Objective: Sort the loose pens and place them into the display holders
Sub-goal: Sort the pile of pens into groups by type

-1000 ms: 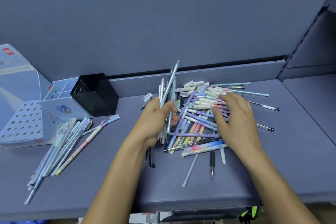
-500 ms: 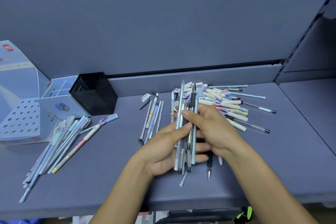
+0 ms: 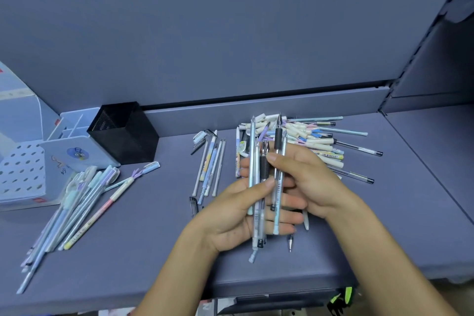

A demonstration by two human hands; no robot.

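The left hand (image 3: 230, 215), palm up, clamps a bundle of pens (image 3: 252, 161) under its thumb. The right hand (image 3: 310, 177) pinches one black-grip pen (image 3: 278, 136) among them. Just behind lies the loose pile (image 3: 318, 143), its barcode stickers too small to read. The black mesh holder (image 3: 128, 136) stands well to the left.

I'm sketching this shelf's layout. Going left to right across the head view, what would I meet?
perforated holder → blue organizer → black mesh cup → short row of pens → bundle of pens, held up → pile of pens. The pens fanned out at the left overlap the holders, so they are left out.
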